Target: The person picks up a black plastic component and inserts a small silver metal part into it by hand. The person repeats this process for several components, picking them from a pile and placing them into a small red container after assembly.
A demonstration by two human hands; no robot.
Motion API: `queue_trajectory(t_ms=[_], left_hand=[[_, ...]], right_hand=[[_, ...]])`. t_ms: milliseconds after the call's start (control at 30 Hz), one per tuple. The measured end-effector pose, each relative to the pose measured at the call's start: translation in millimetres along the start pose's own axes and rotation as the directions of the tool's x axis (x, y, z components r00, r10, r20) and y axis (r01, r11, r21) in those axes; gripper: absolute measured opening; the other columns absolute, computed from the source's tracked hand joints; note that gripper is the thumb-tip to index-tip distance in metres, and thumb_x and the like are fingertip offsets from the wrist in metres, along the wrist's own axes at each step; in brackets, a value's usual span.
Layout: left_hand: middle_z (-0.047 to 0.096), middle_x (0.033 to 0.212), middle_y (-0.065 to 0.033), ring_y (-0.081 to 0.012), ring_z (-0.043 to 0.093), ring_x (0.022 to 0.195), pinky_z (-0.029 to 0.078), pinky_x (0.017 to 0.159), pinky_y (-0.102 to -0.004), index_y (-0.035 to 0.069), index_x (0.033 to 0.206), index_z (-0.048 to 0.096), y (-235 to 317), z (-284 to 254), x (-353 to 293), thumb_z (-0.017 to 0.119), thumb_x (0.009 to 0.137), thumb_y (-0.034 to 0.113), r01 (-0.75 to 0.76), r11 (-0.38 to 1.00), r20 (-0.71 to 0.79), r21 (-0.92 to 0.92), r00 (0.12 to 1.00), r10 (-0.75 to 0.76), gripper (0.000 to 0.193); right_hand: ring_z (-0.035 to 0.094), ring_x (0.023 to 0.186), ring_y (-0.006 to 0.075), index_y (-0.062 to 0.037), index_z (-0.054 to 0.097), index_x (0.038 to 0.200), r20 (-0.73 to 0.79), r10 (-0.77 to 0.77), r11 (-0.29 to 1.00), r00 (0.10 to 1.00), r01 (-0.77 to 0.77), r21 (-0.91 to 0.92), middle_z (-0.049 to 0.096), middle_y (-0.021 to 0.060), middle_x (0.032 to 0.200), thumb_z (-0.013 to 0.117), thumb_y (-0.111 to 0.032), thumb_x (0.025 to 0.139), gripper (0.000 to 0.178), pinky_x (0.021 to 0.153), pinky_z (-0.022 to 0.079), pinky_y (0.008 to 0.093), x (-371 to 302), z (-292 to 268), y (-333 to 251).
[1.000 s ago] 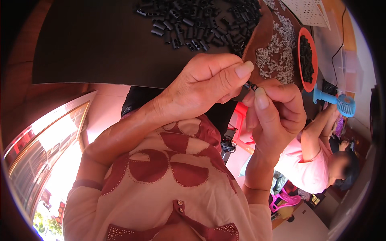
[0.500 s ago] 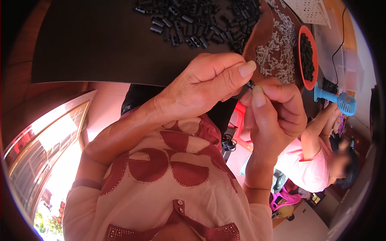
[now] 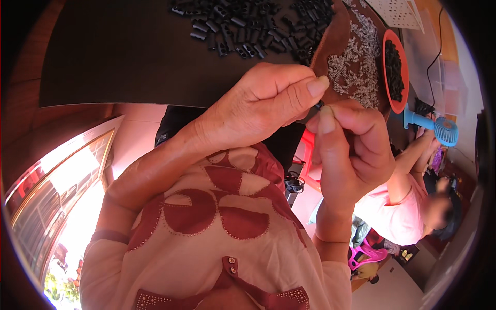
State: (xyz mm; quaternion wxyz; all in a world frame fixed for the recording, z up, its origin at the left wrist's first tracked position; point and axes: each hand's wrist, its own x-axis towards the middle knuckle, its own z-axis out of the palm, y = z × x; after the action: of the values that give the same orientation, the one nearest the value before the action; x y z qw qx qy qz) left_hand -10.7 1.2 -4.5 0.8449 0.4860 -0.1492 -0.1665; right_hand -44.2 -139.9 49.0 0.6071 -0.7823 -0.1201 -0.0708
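My left hand (image 3: 276, 101) is closed, its thumb pressed over the curled fingers. Close against it, my right hand (image 3: 351, 147) pinches with thumb and forefinger. Between the two hands a small black plastic part (image 3: 319, 105) shows only in a tiny piece; the fingers cover the rest. Beyond them lies a pile of short black plastic barrels with holes (image 3: 250, 33). Many small metal springs (image 3: 356, 62) are spread to its right on a brown surface.
An orange bowl (image 3: 405, 70) of small black pieces stands at the right, near a blue handheld fan (image 3: 445, 131) and a white perforated basket (image 3: 398, 14). The dark table mat (image 3: 124, 57) reaches left. Another person in pink (image 3: 392, 212) sits at the right.
Both hands have come slightly closer together. Less of the black part shows between the fingers than before.
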Motion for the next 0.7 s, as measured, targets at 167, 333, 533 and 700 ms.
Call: queue_trajectory(t_ms=[167,333,533,700], left_hand=[[0.043,0.057,0.0027,-0.0037,0.034,0.050,0.027,0.044,-0.0208,0.006,0.072,0.050,1.9,-2.7,-0.5,0.045,0.099,0.031,0.021,1.000,0.033,0.019,0.999,-0.022,0.038],[0.046,0.059,0.0020,-0.0031,0.036,0.051,0.029,0.045,-0.0194,0.006,0.073,0.051,3.8,0.5,0.0,0.044,0.099,0.033,0.014,0.999,-0.032,0.032,0.999,-0.013,0.038],[0.043,0.059,0.0028,-0.0029,0.035,0.051,0.035,0.049,-0.0188,0.004,0.075,0.052,0.9,-3.7,-1.5,0.043,0.099,0.032,0.004,1.000,0.007,-0.007,1.000,-0.004,0.038],[0.041,0.057,0.0030,-0.0034,0.034,0.050,0.040,0.052,-0.0198,0.004,0.076,0.051,4.0,-4.3,-1.2,0.042,0.100,0.031,0.024,0.998,0.019,-0.051,1.000,-0.023,0.037]], right_hand=[[0.048,0.055,0.0021,0.0038,0.054,0.089,0.072,-0.157,0.967,0.985,0.168,-0.191,0.062,0.0094,0.079,0.057,0.012,0.083,0.011,0.047,0.036,0.0153,0.5,-3.5,6.7],[0.049,0.054,0.0036,0.0047,0.054,0.092,0.007,-0.020,0.972,1.000,0.018,0.235,0.063,0.0127,0.082,0.057,0.010,0.085,0.009,0.046,0.037,0.0157,1.7,4.5,15.0],[0.051,0.053,0.0059,0.0065,0.054,0.096,0.078,-0.081,0.975,0.994,0.063,0.211,0.063,0.0153,0.084,0.056,0.009,0.087,0.010,0.047,0.039,0.0164,2.6,-4.4,16.2],[0.050,0.054,0.0061,0.0071,0.054,0.098,0.082,-0.111,0.983,0.990,0.097,0.157,0.062,0.0143,0.083,0.056,0.009,0.086,0.012,0.047,0.039,0.0169,2.9,-7.3,20.8]])
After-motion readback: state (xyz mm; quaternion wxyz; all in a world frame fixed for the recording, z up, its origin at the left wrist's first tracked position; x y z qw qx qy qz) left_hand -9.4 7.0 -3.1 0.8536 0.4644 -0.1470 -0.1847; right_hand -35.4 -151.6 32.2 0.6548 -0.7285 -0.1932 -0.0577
